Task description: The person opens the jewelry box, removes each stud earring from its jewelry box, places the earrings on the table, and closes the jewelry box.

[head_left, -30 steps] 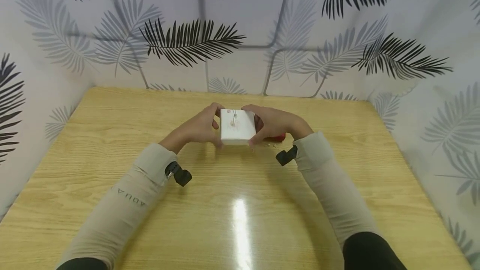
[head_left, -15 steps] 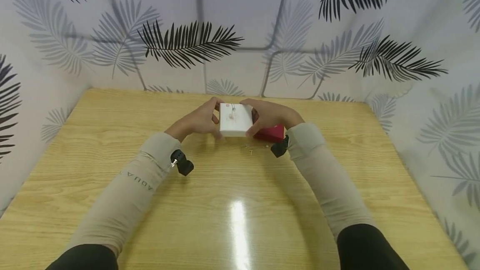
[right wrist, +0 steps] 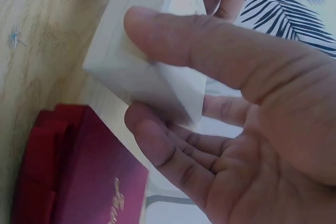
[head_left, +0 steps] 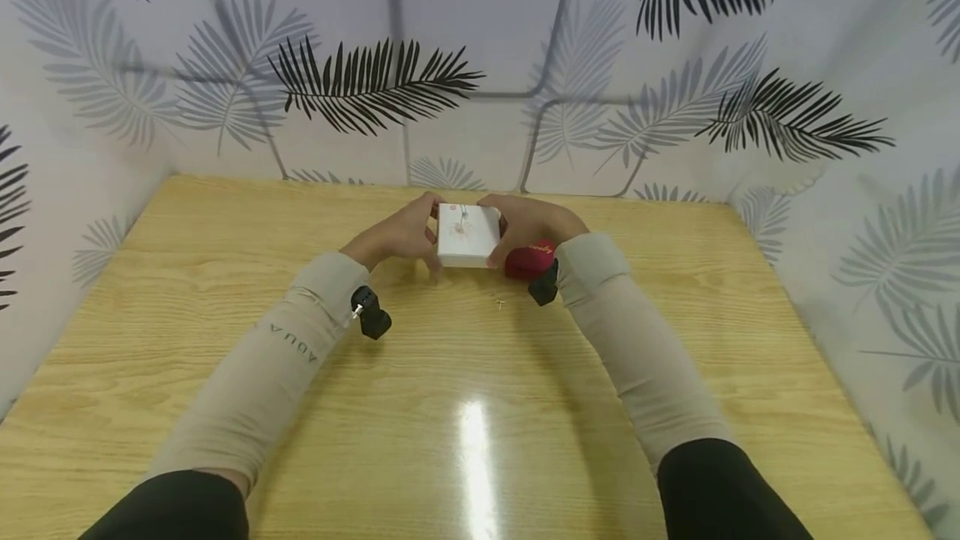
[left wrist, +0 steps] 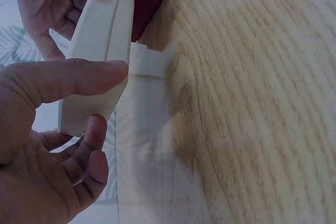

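Note:
A small white box (head_left: 468,233) with a faint flower print on top is held between both hands above the table. My left hand (head_left: 408,232) grips its left end, thumb on the near side and fingers round the far side. On the right end, my right hand (head_left: 528,222) grips it the same way. A seam runs along the box's side (left wrist: 100,40) in the left wrist view. Behind and below the right hand stands a dark red box (right wrist: 100,166) with gold lettering on it. A tiny shiny piece (head_left: 500,303), perhaps jewelry, lies on the table before the boxes.
The wooden table (head_left: 360,407) carries a bright light reflection near its middle front. A leaf-patterned curtain or wall covering (head_left: 480,140) rises along the table's far edge and continues at both sides.
Both hands have moved slightly up and away with the white box. The red box and the tiny shiny piece have come more into view beside the right hand.

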`<state>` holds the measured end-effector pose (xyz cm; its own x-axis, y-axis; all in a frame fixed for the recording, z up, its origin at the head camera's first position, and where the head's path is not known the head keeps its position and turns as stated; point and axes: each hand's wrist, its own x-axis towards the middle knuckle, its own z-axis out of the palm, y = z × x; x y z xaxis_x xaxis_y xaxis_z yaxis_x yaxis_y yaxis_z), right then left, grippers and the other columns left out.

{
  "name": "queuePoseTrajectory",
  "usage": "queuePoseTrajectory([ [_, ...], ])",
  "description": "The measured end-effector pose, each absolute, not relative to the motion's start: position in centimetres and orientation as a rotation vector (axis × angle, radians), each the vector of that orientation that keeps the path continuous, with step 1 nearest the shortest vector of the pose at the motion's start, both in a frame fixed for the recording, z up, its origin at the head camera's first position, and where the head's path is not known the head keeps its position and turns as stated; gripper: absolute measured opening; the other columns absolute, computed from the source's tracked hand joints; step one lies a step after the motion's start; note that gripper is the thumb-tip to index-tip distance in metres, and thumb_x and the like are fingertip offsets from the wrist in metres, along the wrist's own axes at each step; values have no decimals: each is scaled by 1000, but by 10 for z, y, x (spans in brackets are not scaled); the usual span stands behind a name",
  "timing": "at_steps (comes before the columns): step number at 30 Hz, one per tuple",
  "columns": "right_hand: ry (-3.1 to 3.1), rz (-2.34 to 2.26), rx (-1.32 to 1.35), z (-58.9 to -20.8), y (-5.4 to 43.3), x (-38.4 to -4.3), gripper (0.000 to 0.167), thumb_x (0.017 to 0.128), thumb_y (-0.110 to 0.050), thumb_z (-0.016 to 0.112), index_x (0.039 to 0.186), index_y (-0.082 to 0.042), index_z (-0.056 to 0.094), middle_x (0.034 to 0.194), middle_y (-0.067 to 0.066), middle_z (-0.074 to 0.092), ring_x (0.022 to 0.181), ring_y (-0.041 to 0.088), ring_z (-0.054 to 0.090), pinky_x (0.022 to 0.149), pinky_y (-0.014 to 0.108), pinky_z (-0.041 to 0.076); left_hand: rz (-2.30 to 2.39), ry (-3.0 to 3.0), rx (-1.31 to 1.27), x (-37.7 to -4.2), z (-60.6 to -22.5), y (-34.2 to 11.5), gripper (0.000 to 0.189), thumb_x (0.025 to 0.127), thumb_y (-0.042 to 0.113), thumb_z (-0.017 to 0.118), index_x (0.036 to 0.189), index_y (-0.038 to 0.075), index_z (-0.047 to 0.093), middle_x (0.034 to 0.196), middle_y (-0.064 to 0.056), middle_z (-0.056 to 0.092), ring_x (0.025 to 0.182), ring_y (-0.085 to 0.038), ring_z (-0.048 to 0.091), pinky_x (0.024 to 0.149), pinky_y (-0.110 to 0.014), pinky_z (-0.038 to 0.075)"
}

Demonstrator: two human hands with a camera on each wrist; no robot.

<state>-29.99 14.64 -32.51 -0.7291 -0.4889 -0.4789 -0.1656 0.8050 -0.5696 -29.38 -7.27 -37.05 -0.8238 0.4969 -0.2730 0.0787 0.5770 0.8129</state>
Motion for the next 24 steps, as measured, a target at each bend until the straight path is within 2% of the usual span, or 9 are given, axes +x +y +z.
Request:
queuePoseTrajectory([
  [6, 2354, -630, -415, -328, 140, -304, 85, 77, -6, 81, 148, -8, 35, 137, 12, 50, 123, 27, 50, 110, 41, 42, 1149, 2303, 448, -300, -373, -71, 97, 69, -14, 80, 147, 2, 25, 144, -19, 40, 111, -37, 61, 93, -41, 54],
  [10, 2376, -554, -431, -330, 137, -307, 72, 77, -7, 81, 139, -6, 45, 129, 11, 53, 113, 23, 50, 100, 36, 44, 1101, 2302, 442, -303, -377, -69, 94, 70, -13, 80, 146, 2, 26, 146, -19, 39, 116, -38, 58, 100, -44, 50],
  [17, 2377, -466, -368, -333, 125, -312, 60, 77, -7, 81, 129, -6, 51, 116, 7, 56, 97, 19, 52, 82, 29, 48, 1055, 2303, 427, -307, -380, -71, 94, 67, -15, 80, 144, 1, 28, 147, -21, 39, 122, -37, 52, 113, -46, 40],
  [19, 2375, -421, -363, -334, 123, -313, 58, 77, -7, 80, 127, -5, 52, 115, 8, 56, 96, 19, 52, 83, 30, 49, 1058, 2293, 433, -308, -380, -70, 92, 67, -15, 80, 142, 0, 28, 146, -22, 39, 125, -37, 49, 114, -46, 39],
  [24, 2379, -308, -347, -333, 117, -315, 64, 77, -10, 81, 132, -6, 50, 122, 9, 57, 102, 20, 52, 95, 35, 49, 1048, 2287, 429, -309, -384, -70, 91, 68, -16, 79, 141, -1, 28, 146, -23, 39, 128, -36, 45, 115, -46, 38],
])
